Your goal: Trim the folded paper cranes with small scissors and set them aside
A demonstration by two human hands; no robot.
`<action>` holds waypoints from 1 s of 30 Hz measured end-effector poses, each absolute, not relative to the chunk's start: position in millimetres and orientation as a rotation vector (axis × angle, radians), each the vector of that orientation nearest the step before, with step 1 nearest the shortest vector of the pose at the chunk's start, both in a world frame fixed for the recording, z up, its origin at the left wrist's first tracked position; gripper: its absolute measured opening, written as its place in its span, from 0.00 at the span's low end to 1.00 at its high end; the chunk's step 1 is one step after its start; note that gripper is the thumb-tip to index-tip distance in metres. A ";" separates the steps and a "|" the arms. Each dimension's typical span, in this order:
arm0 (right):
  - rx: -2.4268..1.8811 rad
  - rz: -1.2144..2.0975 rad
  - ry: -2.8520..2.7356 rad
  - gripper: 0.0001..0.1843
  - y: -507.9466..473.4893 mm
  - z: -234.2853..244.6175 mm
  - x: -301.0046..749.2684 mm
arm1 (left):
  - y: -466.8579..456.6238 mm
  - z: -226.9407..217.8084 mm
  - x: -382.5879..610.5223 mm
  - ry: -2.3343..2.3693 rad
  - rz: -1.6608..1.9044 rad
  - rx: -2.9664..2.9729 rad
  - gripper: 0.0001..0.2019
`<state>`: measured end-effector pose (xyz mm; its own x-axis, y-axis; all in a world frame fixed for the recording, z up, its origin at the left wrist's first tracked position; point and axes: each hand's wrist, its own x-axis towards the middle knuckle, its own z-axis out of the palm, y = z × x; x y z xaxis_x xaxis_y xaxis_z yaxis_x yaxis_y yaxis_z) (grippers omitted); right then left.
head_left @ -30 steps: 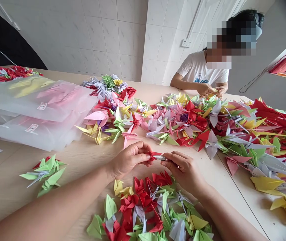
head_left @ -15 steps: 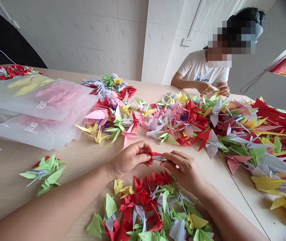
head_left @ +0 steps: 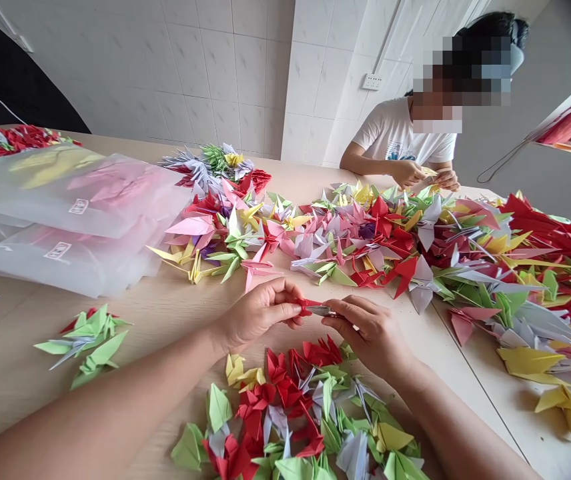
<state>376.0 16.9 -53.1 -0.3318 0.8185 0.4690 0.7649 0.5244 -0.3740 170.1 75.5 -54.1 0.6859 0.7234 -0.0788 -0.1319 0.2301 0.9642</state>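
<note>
My left hand [head_left: 260, 313] pinches a small red folded paper piece [head_left: 310, 307] above the wooden table [head_left: 175, 313]. My right hand [head_left: 368, 330] grips the other end of the same piece, where a pale grey part shows between the fingers. Both hands are closed and meet in the middle of the view. Just below them lies a heap of small folded paper pieces [head_left: 295, 407] in red, green, yellow and lilac.
A wide spread of coloured paper cranes [head_left: 390, 240] covers the table's middle and right. Frosted plastic bags [head_left: 65, 213] are stacked at the left. A small green pile [head_left: 88, 340] lies near the left. Another person [head_left: 405, 143] folds paper across the table.
Both hands have stayed together on the red piece; the view has shifted slightly, so everything sits a little higher in the frame.
</note>
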 end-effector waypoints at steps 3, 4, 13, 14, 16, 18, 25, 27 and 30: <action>-1.248 0.113 -2.162 0.10 17.4 -54.2 376.8 | 75.5 -54.7 170.3 0.580 0.626 1.221 0.03; -1.238 0.111 -2.163 0.10 17.6 -54.6 376.9 | 75.3 -54.7 170.2 0.578 0.624 1.226 0.03; -1.229 0.148 -2.156 0.09 17.7 -54.9 376.8 | 75.1 -53.0 170.4 0.596 0.614 1.243 0.04; -1.223 0.150 -2.156 0.09 17.5 -54.7 376.8 | 75.1 -52.8 170.6 0.595 0.613 1.246 0.04; -1.215 0.154 -2.161 0.09 17.2 -54.5 376.7 | 75.0 -52.4 170.9 0.590 0.610 1.250 0.04; -1.217 0.161 -2.168 0.09 16.9 -54.4 376.7 | 74.8 -52.1 170.9 0.588 0.608 1.259 0.04; -1.259 0.136 -2.194 0.09 16.9 -54.6 377.1 | 75.3 -53.0 170.1 0.595 0.597 1.270 0.04; -1.258 0.123 -2.196 0.09 17.2 -54.5 377.3 | 75.4 -52.9 169.9 0.594 0.596 1.265 0.04; -1.259 0.124 -2.171 0.09 17.8 -54.3 377.6 | 74.9 -51.7 169.5 0.590 0.593 1.243 0.04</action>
